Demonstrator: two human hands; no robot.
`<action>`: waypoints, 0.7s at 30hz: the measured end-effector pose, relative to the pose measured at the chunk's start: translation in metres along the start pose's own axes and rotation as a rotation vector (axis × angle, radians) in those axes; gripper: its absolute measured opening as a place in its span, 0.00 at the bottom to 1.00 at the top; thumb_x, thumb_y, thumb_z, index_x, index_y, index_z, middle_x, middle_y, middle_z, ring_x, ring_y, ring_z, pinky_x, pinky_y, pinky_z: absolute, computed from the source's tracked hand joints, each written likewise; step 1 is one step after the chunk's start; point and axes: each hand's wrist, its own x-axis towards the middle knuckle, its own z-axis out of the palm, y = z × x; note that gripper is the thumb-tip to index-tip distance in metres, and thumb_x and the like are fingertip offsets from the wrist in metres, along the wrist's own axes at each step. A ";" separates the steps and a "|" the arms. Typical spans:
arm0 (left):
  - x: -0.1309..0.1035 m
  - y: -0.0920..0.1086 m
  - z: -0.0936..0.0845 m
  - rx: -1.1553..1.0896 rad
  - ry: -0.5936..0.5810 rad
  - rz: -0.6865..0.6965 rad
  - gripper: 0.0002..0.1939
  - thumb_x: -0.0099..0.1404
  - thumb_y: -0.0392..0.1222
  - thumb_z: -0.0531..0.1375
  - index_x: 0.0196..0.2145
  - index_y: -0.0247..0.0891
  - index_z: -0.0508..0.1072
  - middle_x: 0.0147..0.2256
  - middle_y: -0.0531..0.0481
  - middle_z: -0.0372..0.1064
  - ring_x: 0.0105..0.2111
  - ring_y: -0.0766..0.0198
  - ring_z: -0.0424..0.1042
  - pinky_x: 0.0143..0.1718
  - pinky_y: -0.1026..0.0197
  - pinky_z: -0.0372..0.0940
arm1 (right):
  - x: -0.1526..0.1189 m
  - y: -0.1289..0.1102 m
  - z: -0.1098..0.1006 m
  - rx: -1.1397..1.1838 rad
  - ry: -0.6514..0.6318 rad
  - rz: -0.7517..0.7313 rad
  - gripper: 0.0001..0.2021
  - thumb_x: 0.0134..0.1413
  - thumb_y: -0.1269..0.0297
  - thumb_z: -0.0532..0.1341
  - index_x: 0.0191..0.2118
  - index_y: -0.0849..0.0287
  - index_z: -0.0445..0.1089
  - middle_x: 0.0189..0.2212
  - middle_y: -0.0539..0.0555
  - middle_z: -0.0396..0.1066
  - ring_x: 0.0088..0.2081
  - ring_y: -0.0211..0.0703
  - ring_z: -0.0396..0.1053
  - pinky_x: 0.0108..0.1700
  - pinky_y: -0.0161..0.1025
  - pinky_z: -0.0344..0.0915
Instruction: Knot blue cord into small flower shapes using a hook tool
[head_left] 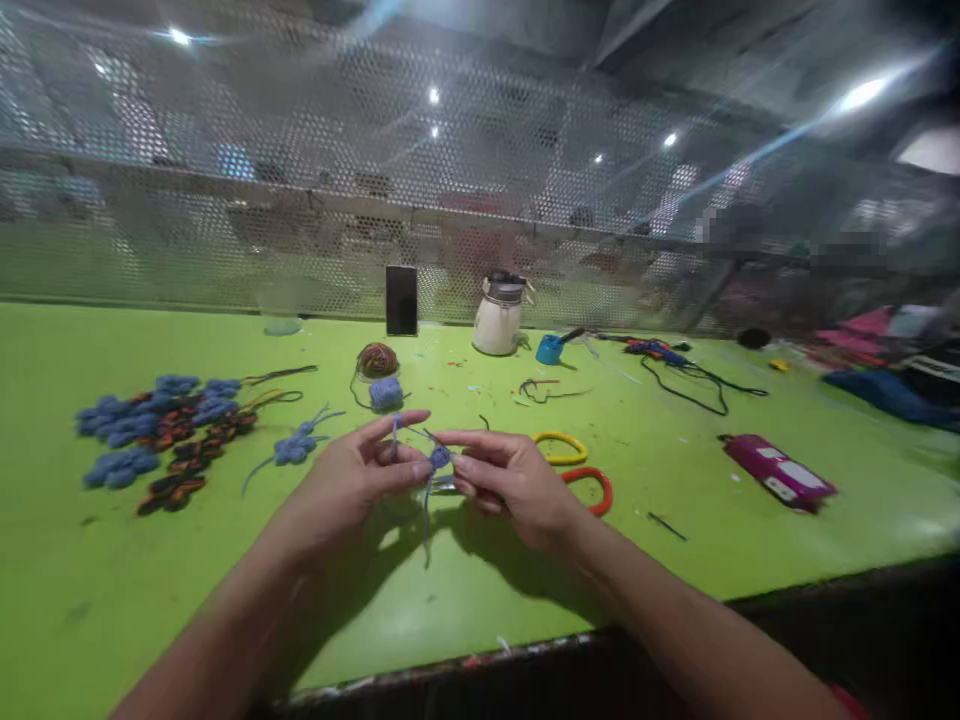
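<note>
My left hand (379,465) pinches a small piece of blue crochet (439,457) between thumb and fingers, with blue yarn looped over its raised index finger. A loose yarn tail (427,530) hangs below the piece. Close against its other side is my right hand (506,475), fingers closed in a pinch; any slim tool in them is too small to make out. Beyond my hands sits a ball of blue yarn (386,393). Scissors with a yellow handle loop (562,448) and an orange-red one (592,492) lie partly hidden behind my right hand.
Blue (124,466) and dark orange-black (176,490) crocheted flowers lie left, beside a blue one with tails (295,445). Behind stand a multicoloured yarn ball (377,359), phone (402,300), pale jug (497,320) and blue pot (550,349). A purple pouch (780,472) lies right.
</note>
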 end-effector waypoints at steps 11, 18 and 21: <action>-0.005 0.002 0.001 -0.051 -0.014 0.012 0.30 0.53 0.36 0.66 0.53 0.42 0.65 0.27 0.56 0.68 0.30 0.69 0.66 0.36 0.64 0.58 | 0.003 -0.003 -0.006 -0.008 -0.010 0.046 0.18 0.50 0.65 0.63 0.48 0.59 0.71 0.17 0.44 0.58 0.18 0.28 0.48 0.19 0.29 0.42; -0.008 0.007 0.003 -0.082 0.021 0.024 0.27 0.51 0.35 0.67 0.49 0.40 0.68 0.26 0.57 0.67 0.29 0.70 0.65 0.35 0.65 0.58 | 0.001 -0.012 -0.015 -0.301 -0.080 -0.081 0.15 0.53 0.66 0.60 0.48 0.59 0.72 0.17 0.44 0.58 0.19 0.29 0.49 0.21 0.30 0.47; -0.009 0.007 0.004 -0.087 0.015 0.027 0.25 0.50 0.34 0.67 0.47 0.39 0.70 0.26 0.57 0.67 0.28 0.71 0.65 0.35 0.65 0.57 | -0.002 -0.020 -0.019 -0.495 -0.113 -0.187 0.15 0.54 0.71 0.58 0.47 0.59 0.73 0.21 0.47 0.65 0.21 0.30 0.51 0.23 0.30 0.50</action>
